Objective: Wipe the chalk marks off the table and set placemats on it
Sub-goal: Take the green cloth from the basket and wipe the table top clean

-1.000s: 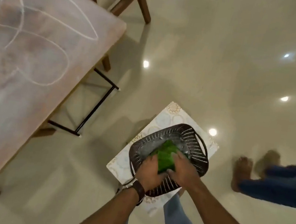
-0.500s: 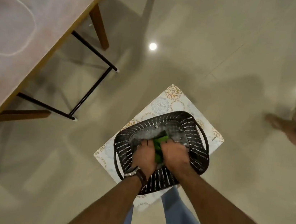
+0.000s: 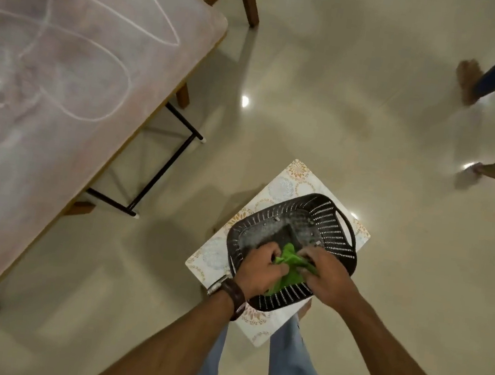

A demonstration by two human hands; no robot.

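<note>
Bench (image 3: 72,95): far left of basket, top covered in white chalk marks (image 3: 109,52). Placemat (image 3: 291,177): patterned, on floor beneath basket. Basket (image 3: 329,223): black, slotted. Green cloth (image 3: 291,264): bunched inside basket's near side. Left hand (image 3: 260,267), right hand (image 3: 323,274): fingers curled, both gripping cloth.

Single head-worn wide-angle view, pitched steeply down from standing height. Forearms enter from the bottom edge; both hands, left hand (image 3: 260,267) and right hand (image 3: 327,278), sit near, just below centre. The floor (image 3: 358,123) fills most of the frame. The chalked surface (image 3: 64,84) takes the left side, edges bowed by lens distortion. No second view.
</note>
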